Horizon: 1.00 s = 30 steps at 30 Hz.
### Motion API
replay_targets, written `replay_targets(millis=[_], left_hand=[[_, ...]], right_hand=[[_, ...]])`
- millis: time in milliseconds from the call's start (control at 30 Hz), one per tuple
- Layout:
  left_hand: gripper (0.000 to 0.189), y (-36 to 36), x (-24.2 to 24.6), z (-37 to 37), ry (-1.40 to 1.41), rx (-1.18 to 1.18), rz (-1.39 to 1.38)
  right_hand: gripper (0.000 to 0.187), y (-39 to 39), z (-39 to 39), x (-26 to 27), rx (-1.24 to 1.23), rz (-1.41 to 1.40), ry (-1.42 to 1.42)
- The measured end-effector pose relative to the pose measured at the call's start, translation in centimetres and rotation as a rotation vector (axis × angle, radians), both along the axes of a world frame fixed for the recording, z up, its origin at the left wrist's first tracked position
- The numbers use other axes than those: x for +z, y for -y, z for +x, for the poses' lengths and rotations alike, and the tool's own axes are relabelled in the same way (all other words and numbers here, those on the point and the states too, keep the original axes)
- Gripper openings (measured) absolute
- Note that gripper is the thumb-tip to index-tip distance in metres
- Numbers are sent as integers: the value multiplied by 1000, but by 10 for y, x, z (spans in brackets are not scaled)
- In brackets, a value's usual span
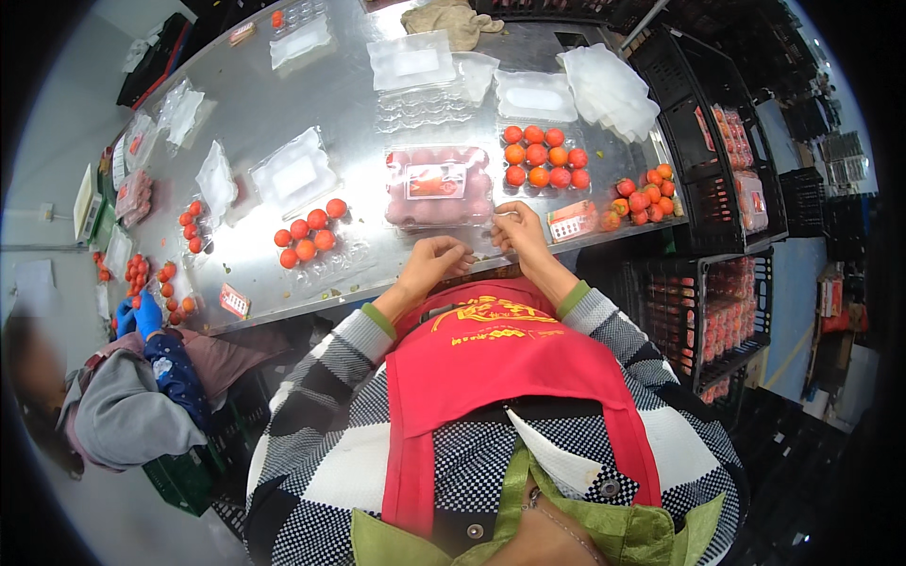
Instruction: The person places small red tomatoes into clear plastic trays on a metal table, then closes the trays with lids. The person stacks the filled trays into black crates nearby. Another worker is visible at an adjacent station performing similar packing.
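Note:
A closed clear plastic clamshell pack of tomatoes (439,205), bearing a printed label, lies on the metal table before me. My right hand (522,230) is at its near right corner, thumb and forefinger close together; whether they grip the rim is hidden. Near the table's front edge, my left hand (435,260) hovers with loosely bent fingers and nothing visible in it. To the right of the closed pack, an open tray (546,157) holds rows of tomatoes. Further left, another open tray (333,258) is partly filled. A sheet of printed labels (572,221) lies beside my right hand.
Loose tomatoes (643,199) are heaped at the table's right end. White liner pads (610,88) and empty clamshells (425,106) lie further back. Black crates (736,141) with packs stand at right. A co-worker's blue-gloved hand (148,315) handles tomatoes at left.

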<state>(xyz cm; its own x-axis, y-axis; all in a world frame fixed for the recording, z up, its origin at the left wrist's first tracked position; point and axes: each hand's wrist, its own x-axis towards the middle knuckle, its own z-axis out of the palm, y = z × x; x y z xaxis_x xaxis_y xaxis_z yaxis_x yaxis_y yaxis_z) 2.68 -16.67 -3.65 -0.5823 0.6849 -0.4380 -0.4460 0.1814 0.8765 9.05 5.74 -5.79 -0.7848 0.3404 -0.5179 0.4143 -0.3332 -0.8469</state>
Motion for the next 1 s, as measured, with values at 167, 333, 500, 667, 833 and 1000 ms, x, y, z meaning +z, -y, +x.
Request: replay_targets(millis=[167,333,500,667,833,1000], left_hand=[[32,-31,-31,3,522,326,304],[28,-53,-44,7,441,421,327],[22,-58,-41,10,402,453,334],[20,-62,-33,11,412,537,231],[24,-60,-33,13,354,602,107],[28,-58,-34,11,283,587,-36]], right_hand=[[30,15,-9,9,17,224,6],[26,14,-17,12,33,243,37],[18,11,-20,15,64,162,63],[12,12,-15,22,45,6,101],[5,25,-11,52,132,0,99],[7,33,-16,86,256,-111,-66]])
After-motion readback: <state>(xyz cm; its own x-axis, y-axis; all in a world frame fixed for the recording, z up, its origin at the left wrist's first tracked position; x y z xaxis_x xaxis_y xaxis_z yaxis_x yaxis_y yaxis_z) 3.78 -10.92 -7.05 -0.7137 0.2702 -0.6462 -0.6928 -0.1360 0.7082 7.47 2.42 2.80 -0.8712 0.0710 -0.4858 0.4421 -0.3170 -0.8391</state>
